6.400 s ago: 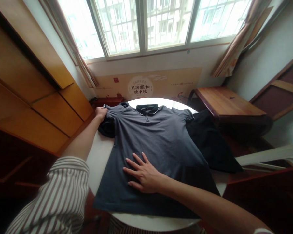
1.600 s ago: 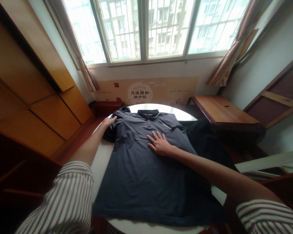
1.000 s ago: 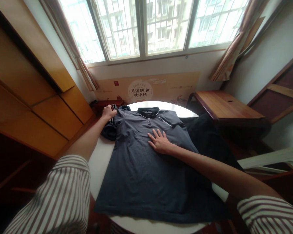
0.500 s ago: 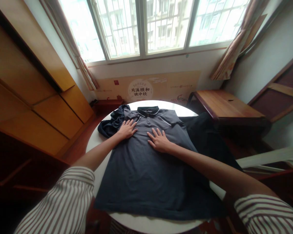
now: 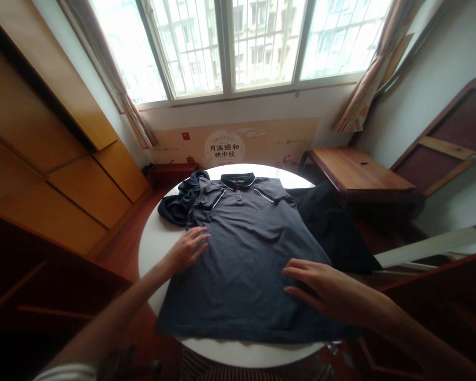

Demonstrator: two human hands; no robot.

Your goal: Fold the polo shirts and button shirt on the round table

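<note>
Fingers (image 5: 200, 237) spread flat, both hands on polo shirt (image 5: 241, 248), round table (image 5: 153, 246)

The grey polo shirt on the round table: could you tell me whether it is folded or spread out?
Mostly spread: the grey polo shirt lies flat, front up, but both sleeves are folded inward over the chest.

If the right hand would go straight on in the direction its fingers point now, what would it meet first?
The right hand points leftward across the lower part of the grey polo shirt. It would slide over shirt cloth first; beyond that, probably the left hand near the shirt's left edge, though depth is unclear.
</note>
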